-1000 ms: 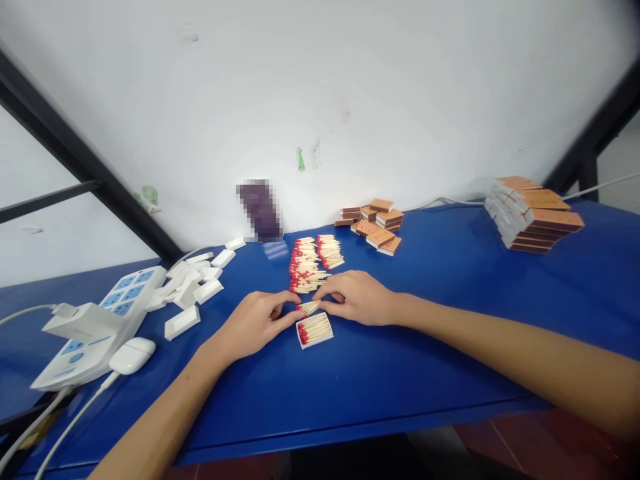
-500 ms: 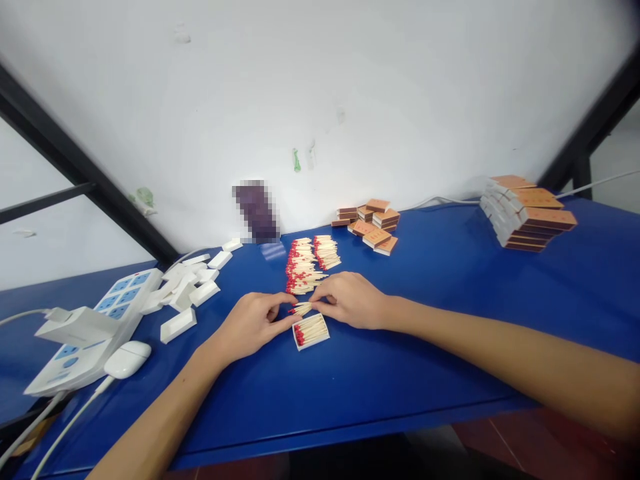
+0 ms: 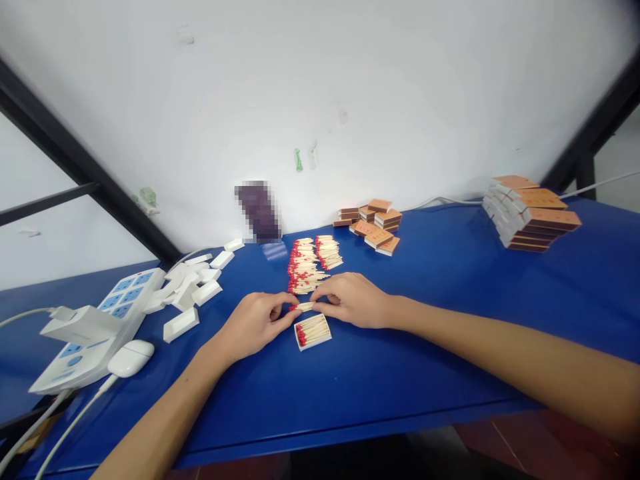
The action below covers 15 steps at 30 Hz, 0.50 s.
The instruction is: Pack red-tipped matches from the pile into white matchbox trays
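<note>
Between my two hands lies a small bundle of matches [image 3: 305,307], red heads to the left. My left hand [image 3: 257,323] pinches the head end between thumb and forefinger. At the plain stick end, my right hand [image 3: 347,300] closes its thumb and fingers on the same bundle. Just in front of the bundle, a white matchbox tray [image 3: 315,345] rests on the blue table, with a layer of matches [image 3: 313,330] in it. Behind my hands is a loose pile of red-headed matches [image 3: 303,267], and a smaller group [image 3: 329,252] lies to its right.
White trays [image 3: 190,283] lie scattered at left beside a power strip [image 3: 100,327] with a plugged charger and a white mouse-shaped device [image 3: 131,358]. Orange matchboxes [image 3: 377,227] sit at the back; a taller stack [image 3: 535,217] stands at right. A blurred dark object [image 3: 259,210] leans against the wall.
My left thumb has shifted up from the tray's edge onto the bundle. The matches between my hands are now squeezed into a narrower, straighter bunch. The view has shifted slightly.
</note>
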Available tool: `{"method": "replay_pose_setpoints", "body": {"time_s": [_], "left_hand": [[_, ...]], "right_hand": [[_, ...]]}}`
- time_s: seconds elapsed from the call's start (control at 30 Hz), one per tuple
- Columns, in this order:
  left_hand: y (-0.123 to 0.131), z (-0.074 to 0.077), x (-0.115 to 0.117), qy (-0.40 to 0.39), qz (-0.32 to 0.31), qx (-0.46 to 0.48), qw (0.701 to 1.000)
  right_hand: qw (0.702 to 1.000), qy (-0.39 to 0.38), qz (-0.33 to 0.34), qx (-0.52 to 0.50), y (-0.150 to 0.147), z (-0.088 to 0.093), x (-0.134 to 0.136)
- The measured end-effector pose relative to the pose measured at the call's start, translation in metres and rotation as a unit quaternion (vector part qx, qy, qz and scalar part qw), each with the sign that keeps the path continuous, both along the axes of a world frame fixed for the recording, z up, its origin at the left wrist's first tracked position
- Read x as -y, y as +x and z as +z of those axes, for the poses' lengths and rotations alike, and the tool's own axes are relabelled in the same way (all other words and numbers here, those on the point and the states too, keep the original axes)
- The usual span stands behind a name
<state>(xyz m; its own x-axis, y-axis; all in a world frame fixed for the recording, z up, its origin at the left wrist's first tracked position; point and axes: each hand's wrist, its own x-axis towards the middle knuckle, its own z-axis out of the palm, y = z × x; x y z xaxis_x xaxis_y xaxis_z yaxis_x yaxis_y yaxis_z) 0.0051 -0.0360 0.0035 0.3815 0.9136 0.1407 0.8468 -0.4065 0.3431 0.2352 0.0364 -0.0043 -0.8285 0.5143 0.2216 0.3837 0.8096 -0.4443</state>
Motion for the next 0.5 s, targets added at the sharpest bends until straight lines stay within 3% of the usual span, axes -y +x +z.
{"method": "replay_pose_setpoints", "body": {"time_s": [0.5], "left_hand": [[-0.0003,-0.0020,0.0003,0.006,-0.005,0.001,1.000]], "right_hand": [[1.000,-0.013,-0.006,0.000,-0.0005,0.0001,-0.0001]]}}
